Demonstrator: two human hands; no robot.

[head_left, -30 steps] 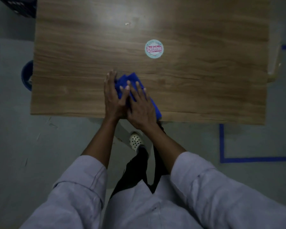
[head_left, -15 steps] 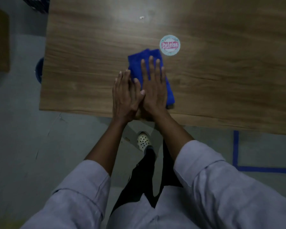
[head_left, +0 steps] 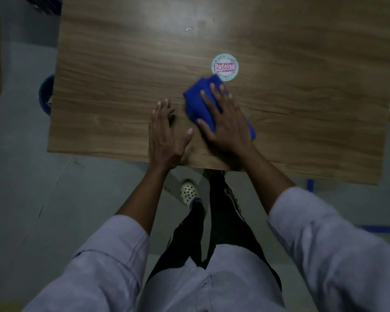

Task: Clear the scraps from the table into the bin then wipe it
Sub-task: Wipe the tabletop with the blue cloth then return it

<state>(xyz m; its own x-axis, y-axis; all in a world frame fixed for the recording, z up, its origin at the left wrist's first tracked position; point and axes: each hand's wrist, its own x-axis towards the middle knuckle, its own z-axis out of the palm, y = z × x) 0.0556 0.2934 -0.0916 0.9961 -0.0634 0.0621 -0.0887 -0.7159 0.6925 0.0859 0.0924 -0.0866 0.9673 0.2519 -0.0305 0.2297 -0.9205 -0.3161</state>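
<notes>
Blue cloth (head_left: 199, 102), folded, on wooden table (head_left: 113, 86), touching round sticker (head_left: 225, 66). Right hand (head_left: 229, 127) pressed flat atop cloth. Left hand (head_left: 164, 136) flat, released, beside. Blue bin (head_left: 46, 94) at table's left edge.

A round sticker (head_left: 225, 67) reading "Patelsa", blue floor tape (head_left: 310, 185), and a perforated white shoe (head_left: 189, 192).

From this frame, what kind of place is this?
Probably a staged workroom or recording area, not a home: blue tape lines mark the bare grey floor, and the wooden table carries only a round sticker and a blue cloth.
</notes>
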